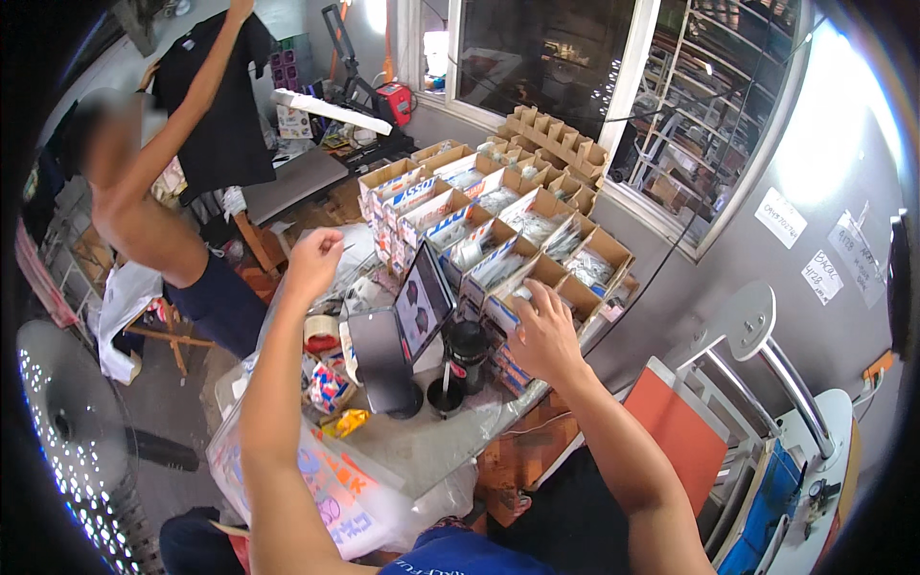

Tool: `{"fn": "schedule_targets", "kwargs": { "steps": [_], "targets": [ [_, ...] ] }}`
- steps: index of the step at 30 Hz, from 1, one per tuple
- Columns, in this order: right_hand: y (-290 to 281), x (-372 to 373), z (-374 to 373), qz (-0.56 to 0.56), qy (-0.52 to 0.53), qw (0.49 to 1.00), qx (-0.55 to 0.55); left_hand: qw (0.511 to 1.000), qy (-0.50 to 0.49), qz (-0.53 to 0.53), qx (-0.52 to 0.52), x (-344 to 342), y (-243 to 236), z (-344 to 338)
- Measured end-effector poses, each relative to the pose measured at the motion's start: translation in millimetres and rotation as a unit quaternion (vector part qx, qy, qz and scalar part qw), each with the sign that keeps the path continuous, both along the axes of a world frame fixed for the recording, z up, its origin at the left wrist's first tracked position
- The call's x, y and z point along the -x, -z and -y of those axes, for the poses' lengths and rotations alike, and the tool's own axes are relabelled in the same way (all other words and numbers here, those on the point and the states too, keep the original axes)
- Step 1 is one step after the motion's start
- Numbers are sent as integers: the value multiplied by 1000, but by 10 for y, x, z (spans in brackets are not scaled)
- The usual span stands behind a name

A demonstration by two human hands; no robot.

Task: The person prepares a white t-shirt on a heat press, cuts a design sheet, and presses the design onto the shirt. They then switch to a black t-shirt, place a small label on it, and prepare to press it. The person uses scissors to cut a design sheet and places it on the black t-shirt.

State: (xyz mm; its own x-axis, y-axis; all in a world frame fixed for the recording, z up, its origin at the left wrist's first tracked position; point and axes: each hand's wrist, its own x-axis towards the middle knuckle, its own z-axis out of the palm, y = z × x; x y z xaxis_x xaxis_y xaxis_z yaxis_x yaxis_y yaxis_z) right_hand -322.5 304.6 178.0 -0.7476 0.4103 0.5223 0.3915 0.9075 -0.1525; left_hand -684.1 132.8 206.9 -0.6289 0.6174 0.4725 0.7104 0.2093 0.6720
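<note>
My left hand [314,266] is raised over the left part of the cluttered table, its fingers curled together. Whatever they may pinch is too small to make out. My right hand [546,333] reaches over the front row of cardboard bins [498,309], fingers bent and spread apart at a compartment's edge. Small clear plastic packets [535,224] fill many of the bins. Between my arms stands a tablet [424,305] with a lit screen, with a dark flat panel [380,356] in front of it.
A black lidded cup [467,353] and a dark mug [444,395] stand beside the tablet. Tape rolls [321,333] lie to the left. A plastic bag [331,489] hangs at the near table edge. Another person [144,211] lifts a black shirt [216,105] at far left, beyond a fan [72,422].
</note>
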Motion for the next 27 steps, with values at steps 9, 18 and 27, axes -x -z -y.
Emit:
{"fn": "schedule_targets", "kwargs": {
  "steps": [9,18,27],
  "targets": [
    [146,374,-287,112,67,985,116,978,27,-106,175,1597,126,-2167],
    [112,472,-389,118,68,973,184,891,19,142,431,1999,439,-3106],
    [135,504,-389,117,74,972,188,913,119,198,335,2306,429,-3201]
  ]
}}
